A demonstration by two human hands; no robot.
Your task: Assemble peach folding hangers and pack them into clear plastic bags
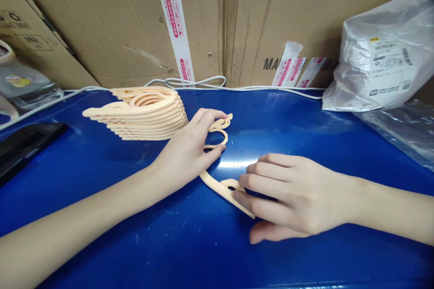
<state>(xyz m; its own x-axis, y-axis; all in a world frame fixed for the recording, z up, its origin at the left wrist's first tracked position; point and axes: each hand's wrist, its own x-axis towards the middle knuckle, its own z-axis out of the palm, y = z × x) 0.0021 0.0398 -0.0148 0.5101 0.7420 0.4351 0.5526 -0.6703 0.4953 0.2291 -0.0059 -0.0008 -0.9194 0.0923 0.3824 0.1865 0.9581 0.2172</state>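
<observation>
A thin peach-coloured cut-out piece (pixel 219 158) lies on the glossy blue table (pixel 190 244) between my hands. My left hand (pixel 190 149) pinches its far looped end between thumb and fingers. My right hand (pixel 291 196) rests over its near end, fingers curled and pressing it against the table. Just behind my left hand sits a stack of several similar peach pieces (pixel 142 115).
Large cardboard boxes (pixel 210 22) with red-and-white tape wall off the back. A white cable (pixel 190 83) runs along their base. A wrapped plastic parcel (pixel 383 63) lies at the right, a black flat object (pixel 23 144) and a clear container (pixel 20 86) at the left.
</observation>
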